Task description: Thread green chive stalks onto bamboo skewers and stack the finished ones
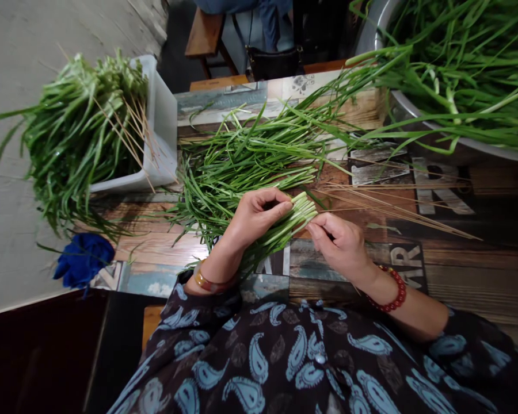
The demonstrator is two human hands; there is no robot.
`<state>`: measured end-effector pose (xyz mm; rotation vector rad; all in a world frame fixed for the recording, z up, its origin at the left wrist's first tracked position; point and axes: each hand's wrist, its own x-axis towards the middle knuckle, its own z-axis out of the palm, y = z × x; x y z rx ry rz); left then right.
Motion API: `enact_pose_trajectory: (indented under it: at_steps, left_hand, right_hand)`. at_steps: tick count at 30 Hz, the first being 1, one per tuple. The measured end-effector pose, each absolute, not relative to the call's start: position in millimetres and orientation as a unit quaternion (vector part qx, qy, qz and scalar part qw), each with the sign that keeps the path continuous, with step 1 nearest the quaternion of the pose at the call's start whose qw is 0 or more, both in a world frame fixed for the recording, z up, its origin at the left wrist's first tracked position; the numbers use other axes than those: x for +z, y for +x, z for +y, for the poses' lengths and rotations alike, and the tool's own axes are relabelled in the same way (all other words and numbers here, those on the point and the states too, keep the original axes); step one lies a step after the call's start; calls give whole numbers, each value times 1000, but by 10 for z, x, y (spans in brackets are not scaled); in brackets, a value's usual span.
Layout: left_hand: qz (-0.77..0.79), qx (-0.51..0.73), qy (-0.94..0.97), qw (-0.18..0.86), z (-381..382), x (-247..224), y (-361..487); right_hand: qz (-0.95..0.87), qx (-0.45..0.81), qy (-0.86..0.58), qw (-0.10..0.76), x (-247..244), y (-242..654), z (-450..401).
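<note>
My left hand is wrapped round a bunch of garlic chives, with the pale cut ends lined up toward the right. Close against those ends, my right hand is closed in a pinch. What looks like the tail of a thin bamboo skewer shows below that hand; most of it is hidden by the fingers and palm. Just beyond my hands, a loose pile of chives lies across the table. Several loose bamboo skewers lie to the right.
At the left stands a white plastic bin heaped with chives, several skewers poking out. A large metal basin piled with chives is at the far right. A blue bundle sits at the table's left edge. Beyond the table are a wooden stool and a black bag.
</note>
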<state>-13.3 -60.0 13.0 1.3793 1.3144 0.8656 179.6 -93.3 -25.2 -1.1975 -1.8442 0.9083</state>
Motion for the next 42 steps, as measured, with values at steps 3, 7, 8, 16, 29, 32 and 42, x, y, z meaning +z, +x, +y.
enact_pose_trajectory:
  at_steps: [3,7,8,16,29,32,42]
  left_hand:
    - [525,355,570,523,-588,132,-169]
    - [517,336,570,542,-594,131,-161]
    - [519,330,568,547,-599,129,-152]
    - [546,356,529,544,-608,87,-159]
    - [525,305,553,571,-578,103,-170]
    - [518,287,573,567,-570,98,-196]
    - [570,240,751,230,-352,239,-565]
  right_hand:
    - [-710,377,-461,377,-250,1796,-916]
    - [-700,397,-458,379,-241,1793,-905]
    - [-700,396,-458,379,-240,1792,-904]
    - [-725,392,-438,360,-257,1820,-908]
    - [-749,328,-430,382,-323,1793,-943]
    - [-750,336,-423,381,-328,1801,-928]
    - [-755,337,-402,394,-351,1823,-926]
